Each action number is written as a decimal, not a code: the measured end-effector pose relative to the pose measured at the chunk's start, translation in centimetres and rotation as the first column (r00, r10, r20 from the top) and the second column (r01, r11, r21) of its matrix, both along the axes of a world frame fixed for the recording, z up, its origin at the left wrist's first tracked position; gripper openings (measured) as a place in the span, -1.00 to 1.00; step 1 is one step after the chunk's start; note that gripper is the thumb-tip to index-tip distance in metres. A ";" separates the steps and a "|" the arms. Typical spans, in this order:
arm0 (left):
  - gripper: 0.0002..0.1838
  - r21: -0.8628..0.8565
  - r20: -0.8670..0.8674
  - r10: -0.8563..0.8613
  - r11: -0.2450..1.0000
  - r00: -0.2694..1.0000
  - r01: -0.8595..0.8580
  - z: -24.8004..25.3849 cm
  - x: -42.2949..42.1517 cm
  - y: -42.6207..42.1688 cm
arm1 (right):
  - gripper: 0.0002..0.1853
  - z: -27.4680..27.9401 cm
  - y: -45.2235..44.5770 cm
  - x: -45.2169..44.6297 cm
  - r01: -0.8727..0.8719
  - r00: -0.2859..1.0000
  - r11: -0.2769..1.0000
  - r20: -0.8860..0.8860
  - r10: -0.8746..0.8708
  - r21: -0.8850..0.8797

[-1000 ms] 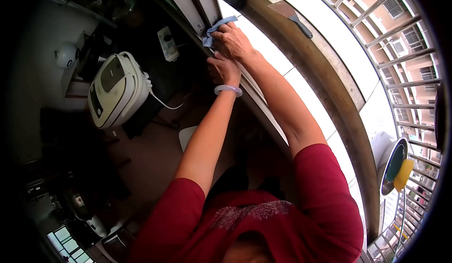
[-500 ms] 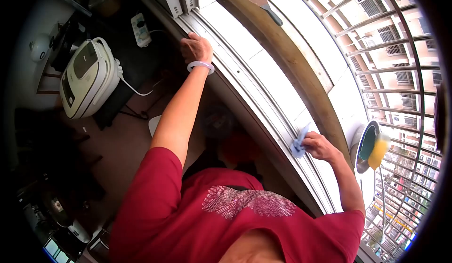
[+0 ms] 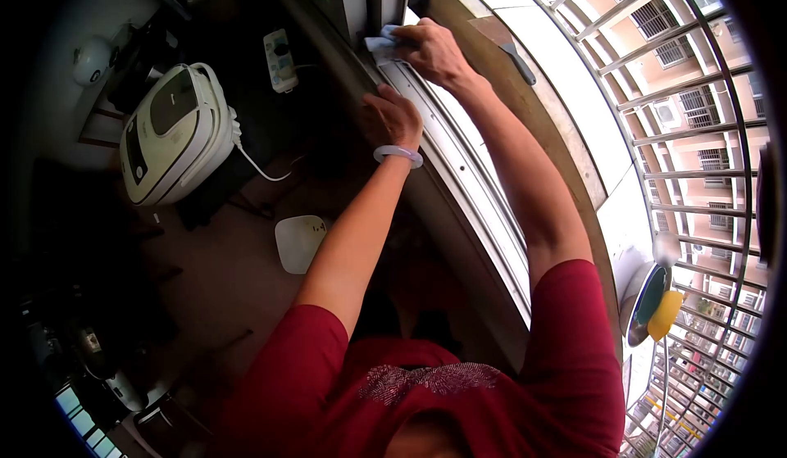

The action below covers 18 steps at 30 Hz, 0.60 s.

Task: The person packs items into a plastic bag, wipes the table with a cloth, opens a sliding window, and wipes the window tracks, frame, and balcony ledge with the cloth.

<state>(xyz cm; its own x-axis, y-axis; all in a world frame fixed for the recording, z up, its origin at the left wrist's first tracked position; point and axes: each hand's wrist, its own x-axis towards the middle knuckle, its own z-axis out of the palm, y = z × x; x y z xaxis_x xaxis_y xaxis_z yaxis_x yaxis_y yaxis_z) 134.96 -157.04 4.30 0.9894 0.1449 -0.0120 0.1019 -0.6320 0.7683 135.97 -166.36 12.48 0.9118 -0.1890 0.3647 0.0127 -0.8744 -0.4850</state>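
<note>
My right hand (image 3: 436, 52) grips a light blue cloth (image 3: 382, 45) at the upper end of the metal window track (image 3: 459, 159), close to the foot of the window frame (image 3: 348, 3). Just below it, my left hand (image 3: 392, 120), with a pale bangle at the wrist, rests on the inner edge of the track. Its fingers are bent, and whether anything is under them is hidden.
A scraper (image 3: 518, 63) lies on the outer ledge. Metal bars (image 3: 689, 138) run along the right, with a basin (image 3: 643, 302) and yellow sponge (image 3: 665, 315) nearby. Indoors are a white appliance (image 3: 176, 134), a power strip (image 3: 280, 61) and a white stool (image 3: 300, 243).
My right hand went with the cloth down the track to its near part, then back up to the frame. The camera view has shifted; my left hand stays by the inner edge.
</note>
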 end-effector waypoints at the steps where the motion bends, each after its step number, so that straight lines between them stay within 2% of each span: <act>1: -0.58 0.021 0.064 0.014 1.000 0.998 -0.015 -0.2 -0.1 0.0 | -0.66 -1.1 1.3 1.3 -0.029 0.999 0.993 -0.047 0.024 -0.119; 2: -0.57 -0.080 0.044 0.010 0.997 0.999 -0.006 -0.4 -0.1 0.0 | -0.64 -2.3 2.2 2.1 -0.065 0.994 0.970 -0.098 0.043 -0.235; 3: -0.55 -0.117 -0.005 -0.053 0.992 0.999 0.052 -0.6 0.2 0.2 | -0.62 -5.3 2.0 2.6 0.025 0.998 0.948 0.062 -0.005 -0.318; 4: -0.53 -0.157 -0.056 -0.116 0.982 0.992 0.106 -0.6 0.4 0.4 | -0.63 -4.8 2.3 1.6 0.019 1.000 0.950 0.029 -0.011 -0.311; 7: -0.42 -0.302 -0.083 -0.042 0.953 0.996 0.015 1.2 -0.6 1.4 | -0.61 -4.0 2.1 -1.6 -0.095 0.995 0.964 -0.041 0.087 -0.250; 8: -0.37 -0.424 -0.111 -0.195 0.896 0.974 0.131 1.2 -0.1 2.7 | -0.60 -4.5 1.8 -3.4 -0.125 0.991 0.950 0.013 0.134 -0.286; 10: -0.29 -0.253 -0.335 -0.054 0.967 0.941 -0.035 0.7 -0.2 4.3 | -0.61 -4.0 2.9 -9.4 -0.143 0.990 0.956 -0.047 0.135 -0.256; 12: -0.24 -0.273 -0.279 -0.059 0.962 0.958 -0.020 -0.7 0.1 5.9 | -0.57 -2.6 4.4 -17.7 -0.113 0.965 0.947 -0.259 0.032 -0.302; 13: -0.23 -0.277 -0.280 -0.117 0.960 0.953 0.036 0.2 -0.1 6.5 | -0.52 -2.9 4.8 -22.2 -0.102 0.957 0.967 -0.289 0.031 -0.233; 16: -0.22 -0.313 -0.226 -0.198 0.942 0.954 0.121 1.6 0.1 5.2 | -0.55 -2.6 6.6 -36.6 -0.101 0.905 0.971 -0.426 -0.002 -0.219; 17: -0.23 -0.273 -0.210 -0.268 0.940 0.940 0.206 2.4 0.4 4.4 | -0.68 -1.7 7.5 -40.7 -0.081 0.929 0.983 -0.370 0.015 -0.163; 18: -0.23 -0.231 -0.195 -0.336 0.929 0.922 0.289 3.4 0.7 3.9 | -0.71 -1.9 7.3 -46.0 -0.129 0.898 0.978 -0.438 0.045 -0.165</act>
